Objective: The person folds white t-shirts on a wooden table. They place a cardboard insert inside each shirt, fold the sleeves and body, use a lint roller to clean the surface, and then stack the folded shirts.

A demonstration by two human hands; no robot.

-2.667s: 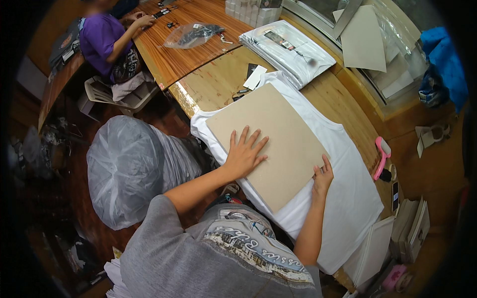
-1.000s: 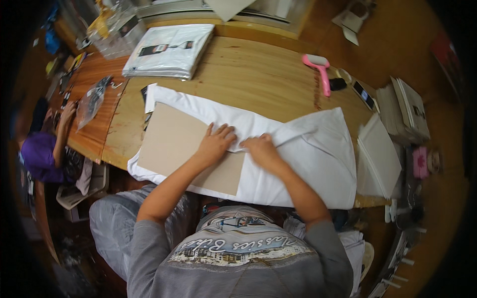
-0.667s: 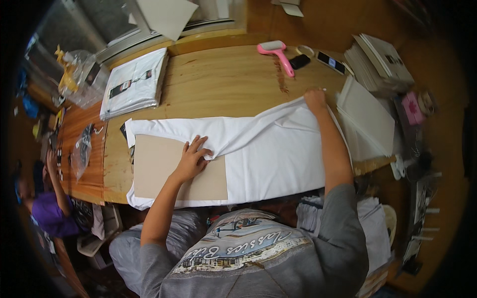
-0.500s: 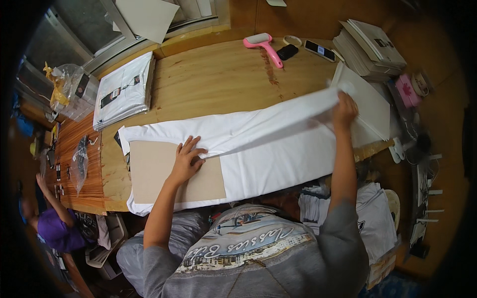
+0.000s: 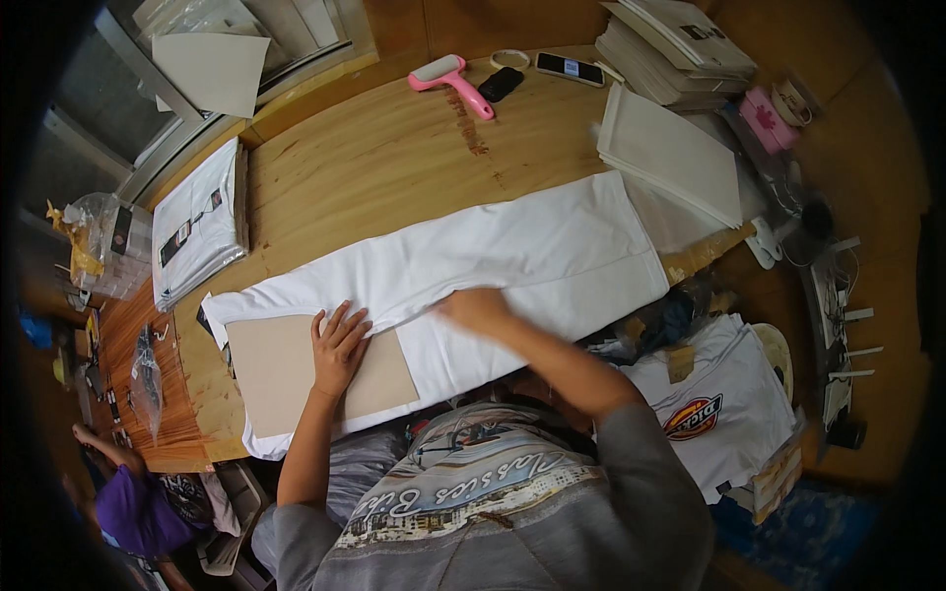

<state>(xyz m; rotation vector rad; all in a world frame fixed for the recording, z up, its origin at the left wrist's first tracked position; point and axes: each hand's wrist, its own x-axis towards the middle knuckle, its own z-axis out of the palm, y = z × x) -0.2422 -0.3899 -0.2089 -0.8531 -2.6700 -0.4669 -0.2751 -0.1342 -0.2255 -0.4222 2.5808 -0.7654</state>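
Note:
A long white garment (image 5: 532,236) lies across the table, its far side folded over lengthwise. On its left end rests a flat beige cardboard sheet (image 5: 271,369), with the white cloth running along its edges. My left hand (image 5: 340,350) lies with fingers spread over the cardboard's right part and the cloth edge beside it, pressing from above. My right hand (image 5: 475,311), smeared by motion, is on the folded layer near the garment's middle, just right of the cardboard. Its fingers are too blurred to make out.
Bagged white garments (image 5: 202,227) are stacked at left. Far back lie a pink lint roller (image 5: 458,84), a tape roll (image 5: 510,59), a black object (image 5: 503,86) and a phone (image 5: 570,69). White boards (image 5: 670,158) stand right; white shirts (image 5: 705,404) sit lower right. Another person in purple (image 5: 158,507) is at lower left.
My right hand has come from the garment's raised right end to its middle. The lifted layer now lies flat. My left hand stays on the cardboard; the whole view has shifted.

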